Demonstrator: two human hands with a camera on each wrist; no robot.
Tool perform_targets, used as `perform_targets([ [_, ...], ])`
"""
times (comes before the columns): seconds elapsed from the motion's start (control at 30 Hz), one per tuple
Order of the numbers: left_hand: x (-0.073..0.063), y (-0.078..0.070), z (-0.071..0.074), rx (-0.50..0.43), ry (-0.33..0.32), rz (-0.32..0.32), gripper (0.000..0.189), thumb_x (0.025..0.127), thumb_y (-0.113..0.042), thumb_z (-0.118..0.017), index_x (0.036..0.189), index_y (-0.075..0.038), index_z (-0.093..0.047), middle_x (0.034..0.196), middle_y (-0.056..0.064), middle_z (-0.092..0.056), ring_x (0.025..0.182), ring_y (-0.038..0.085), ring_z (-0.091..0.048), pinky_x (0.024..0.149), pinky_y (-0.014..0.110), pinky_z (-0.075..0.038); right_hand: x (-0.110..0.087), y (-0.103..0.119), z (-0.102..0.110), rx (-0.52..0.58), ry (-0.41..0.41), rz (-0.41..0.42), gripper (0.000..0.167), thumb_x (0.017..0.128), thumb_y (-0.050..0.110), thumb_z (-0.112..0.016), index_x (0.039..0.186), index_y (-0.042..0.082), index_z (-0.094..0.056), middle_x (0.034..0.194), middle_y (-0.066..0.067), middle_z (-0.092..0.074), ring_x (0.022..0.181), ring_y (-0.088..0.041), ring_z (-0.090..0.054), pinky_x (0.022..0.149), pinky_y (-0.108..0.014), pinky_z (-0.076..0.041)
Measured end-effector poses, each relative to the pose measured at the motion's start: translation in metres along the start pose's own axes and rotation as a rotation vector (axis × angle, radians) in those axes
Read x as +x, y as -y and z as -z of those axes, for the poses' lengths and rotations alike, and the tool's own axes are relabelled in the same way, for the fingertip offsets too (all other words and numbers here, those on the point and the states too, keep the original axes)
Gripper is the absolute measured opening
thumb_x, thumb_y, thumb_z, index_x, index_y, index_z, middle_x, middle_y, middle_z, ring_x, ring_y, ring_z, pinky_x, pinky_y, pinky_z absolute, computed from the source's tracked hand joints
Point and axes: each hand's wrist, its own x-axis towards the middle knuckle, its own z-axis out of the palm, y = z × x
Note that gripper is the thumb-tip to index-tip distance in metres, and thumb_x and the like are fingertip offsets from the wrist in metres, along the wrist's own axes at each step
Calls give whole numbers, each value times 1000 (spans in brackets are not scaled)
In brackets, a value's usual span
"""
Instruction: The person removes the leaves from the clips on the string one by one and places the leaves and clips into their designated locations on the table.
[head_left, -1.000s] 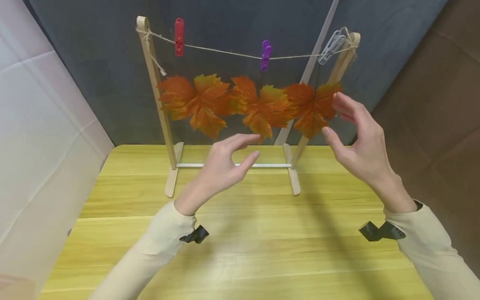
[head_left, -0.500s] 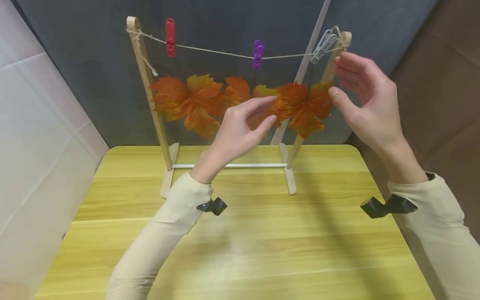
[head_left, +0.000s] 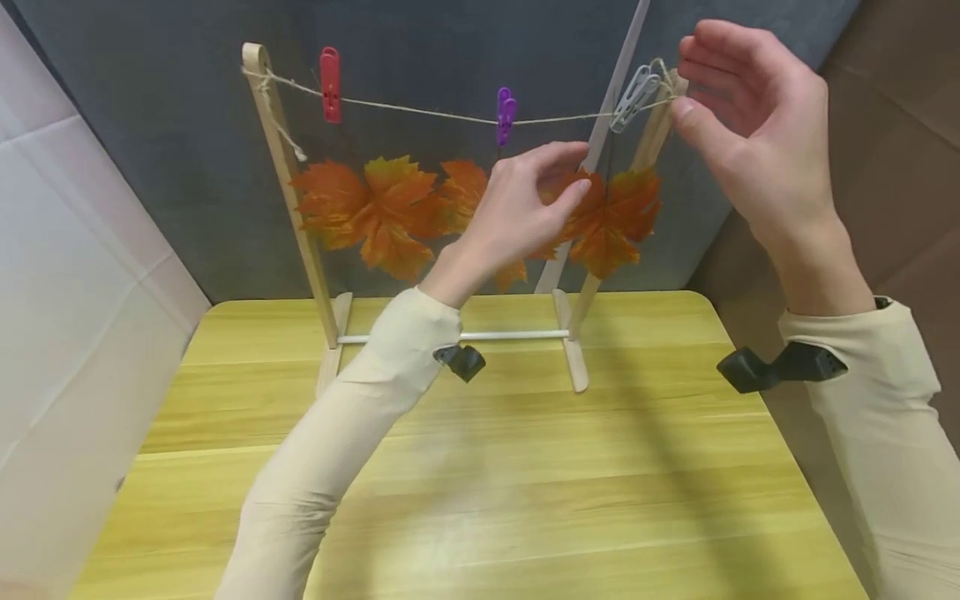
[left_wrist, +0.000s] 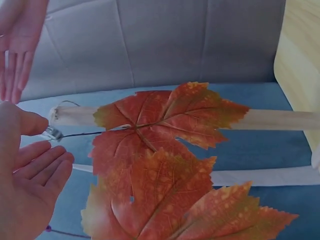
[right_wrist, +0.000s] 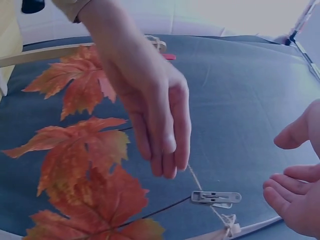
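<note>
My left hand [head_left: 528, 200] is raised in front of the middle maple leaf [head_left: 463, 185], hiding much of it, fingers loosely bent with nothing between them. My right hand [head_left: 772, 133] is up beside the right post's top, near the grey clothespin [head_left: 634, 98], its fingers and thumb apart. In the right wrist view that grey clothespin [right_wrist: 216, 198] sits on the twine, a leaf's dark stem running from it. A purple clothespin [head_left: 506, 117] and a red clothespin [head_left: 330, 85] are also on the twine [head_left: 420, 110]. The left leaf [head_left: 375, 212] and right leaf [head_left: 611, 221] hang in the same row.
Two wooden posts [head_left: 288, 192] hold up the twine, joined low down by a white rod [head_left: 517, 335]. The stand is at the back of the wooden table [head_left: 480, 492]. Behind is a dark cloth backdrop [head_left: 435, 50]; a pale wall panel [head_left: 82, 217] flanks the left.
Both hands have risen: the left from below the leaves up and right toward the twine, the right from beside the right leaf to the post's top. The view has shifted slightly.
</note>
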Motion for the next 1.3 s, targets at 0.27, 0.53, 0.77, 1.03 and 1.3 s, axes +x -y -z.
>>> perform_targets([
  [0.27, 23, 3, -6, 8, 29, 78, 40, 100, -18, -63, 139, -9, -61, 140, 5, -64, 126, 11, -62, 101, 16, -48, 17, 8, -1, 23, 21, -64, 43, 84, -7, -70, 126, 1, -65, 124, -9, -67, 118, -21, -63, 109, -25, -46],
  [0.53, 41, 9, -15, 48, 96, 146, 42, 99, -25, -65, 139, -13, -62, 140, 0, -65, 121, 11, -63, 103, 22, -48, 30, 5, -1, -108, 23, -113, 44, 86, -5, -70, 128, 4, -66, 125, -4, -67, 119, -18, -62, 111, -25, -44],
  [0.77, 53, 13, -22, 60, 118, 156, 36, 98, -26, -68, 131, -12, -67, 129, 0, -70, 114, 13, -64, 99, 19, -49, 38, -2, 1, -269, 47, -157, 49, 88, 0, -69, 136, 7, -61, 134, -3, -64, 126, -14, -59, 112, -22, -41],
  [1.03, 53, 13, -25, 57, 119, 152, 24, 97, -24, -68, 117, -10, -72, 112, 1, -76, 98, 9, -68, 90, 17, -50, 41, -9, 0, -382, 132, -182, 56, 91, 4, -68, 145, 8, -53, 148, -6, -56, 137, -13, -52, 115, -18, -35],
  [1.3, 51, 15, -29, 23, 86, 170, 15, 98, -21, -69, 107, -12, -76, 104, 1, -77, 90, 11, -67, 85, 18, -52, 40, -16, 1, -480, 178, -168, 56, 93, 9, -65, 147, 8, -50, 150, -9, -54, 138, -15, -53, 117, -24, -36],
])
